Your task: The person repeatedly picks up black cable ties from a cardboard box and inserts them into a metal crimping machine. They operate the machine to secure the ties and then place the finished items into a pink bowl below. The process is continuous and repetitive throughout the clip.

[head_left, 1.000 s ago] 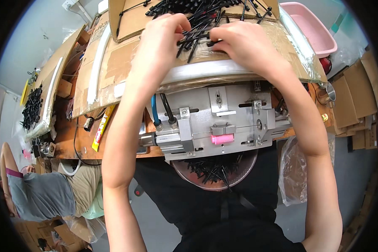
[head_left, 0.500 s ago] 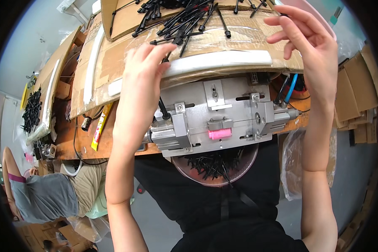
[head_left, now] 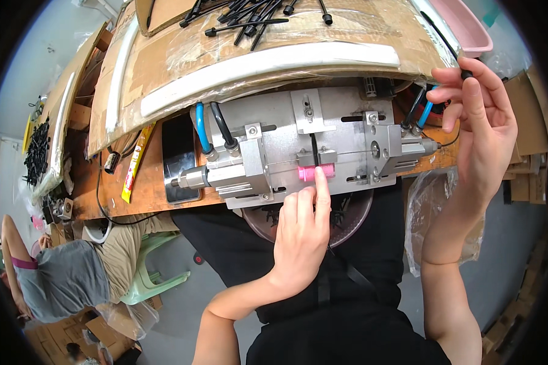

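A thin black stick lies in the small metal holder in the middle of the silver metal fixture. Its near end reaches the pink block. My left hand touches that spot with its outstretched index finger, the other fingers curled and the thumb hidden. Up at the right, my right hand pinches a black stick with a knobbed end between thumb and fingers; the stick points up and left. More knobbed black sticks lie loose on the cardboard-covered board.
Blue and black hoses rise from cylinders at both fixture ends. A phone and yellow packet lie on the wooden table. Below the fixture, a bowl sits at my lap. Another person sits at left. Cardboard boxes stand right.
My left hand has come down from the pile of sticks to the pink block, and a black stick now lies in the fixture. My right hand has moved right and lower. The view has shifted.
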